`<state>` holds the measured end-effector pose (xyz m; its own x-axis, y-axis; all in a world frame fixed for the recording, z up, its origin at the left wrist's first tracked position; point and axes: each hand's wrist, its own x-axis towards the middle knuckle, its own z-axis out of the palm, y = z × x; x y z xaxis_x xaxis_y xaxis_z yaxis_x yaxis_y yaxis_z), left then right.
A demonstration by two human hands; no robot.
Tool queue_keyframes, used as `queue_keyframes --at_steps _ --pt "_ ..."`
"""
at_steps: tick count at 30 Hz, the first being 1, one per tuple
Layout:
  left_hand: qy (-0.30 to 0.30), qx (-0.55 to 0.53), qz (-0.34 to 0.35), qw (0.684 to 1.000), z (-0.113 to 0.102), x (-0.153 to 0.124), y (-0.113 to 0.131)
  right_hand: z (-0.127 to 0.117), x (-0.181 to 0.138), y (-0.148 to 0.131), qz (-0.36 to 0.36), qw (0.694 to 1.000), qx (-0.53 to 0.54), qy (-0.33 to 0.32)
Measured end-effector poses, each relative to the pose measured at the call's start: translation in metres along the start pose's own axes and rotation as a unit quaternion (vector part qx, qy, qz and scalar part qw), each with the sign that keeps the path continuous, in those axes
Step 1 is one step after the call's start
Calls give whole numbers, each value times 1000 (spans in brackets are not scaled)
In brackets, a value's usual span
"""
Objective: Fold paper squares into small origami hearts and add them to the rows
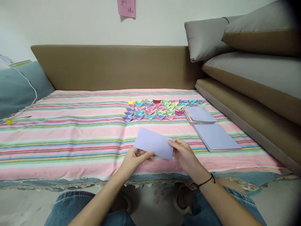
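Head view: left hand [135, 159] and right hand [184, 153] both pinched on a folded lilac paper sheet [154, 142], held just above the near edge of the striped bedspread [70, 131]. Beyond it, rows of small folded paper boats [160, 110]; two paper stacks [213, 131] lie to the right.

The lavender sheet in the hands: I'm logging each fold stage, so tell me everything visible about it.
The lavender sheet is thin, matte paper, shaped as a long rectangle, apparently folded in half, with no print showing. It is held tilted, its left end farther from the person, low over the striped cloth. The left hand pinches its near edge from below; the right hand grips its right end with thumb on top. Whether it rests on the cloth cannot be told.
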<state>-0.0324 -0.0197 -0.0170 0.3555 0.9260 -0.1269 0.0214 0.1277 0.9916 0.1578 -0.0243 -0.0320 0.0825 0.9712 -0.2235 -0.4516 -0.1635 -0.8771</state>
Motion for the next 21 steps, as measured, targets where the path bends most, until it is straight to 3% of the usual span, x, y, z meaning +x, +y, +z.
queue_keyframes --at_steps 5,8,10,12,14,16,18,21 --pt "47 -7 -6 999 3 6 -3 1 2 1 -17 1000 -9 7" --pt "64 -1 -11 998 0 8 -5 -3 1 -6 -104 990 -95 0" --pt "73 8 -12 997 -2 9 -5 -5 -2 -11 -236 951 -201 23" --pt "75 24 -12 997 -4 9 -5 -5 -5 -13 -349 879 -323 23" --pt "67 40 -9 997 -3 8 -6 -2 -9 -10 -408 820 -400 -33" --pt "58 57 0 997 -1 8 -5 4 -13 -4 -428 790 -430 -87" --pt "54 76 12 996 1 7 -4 11 -15 4 -420 788 -436 -115" --pt "50 89 28 994 3 6 -2 20 -18 11 -374 825 -407 -121"
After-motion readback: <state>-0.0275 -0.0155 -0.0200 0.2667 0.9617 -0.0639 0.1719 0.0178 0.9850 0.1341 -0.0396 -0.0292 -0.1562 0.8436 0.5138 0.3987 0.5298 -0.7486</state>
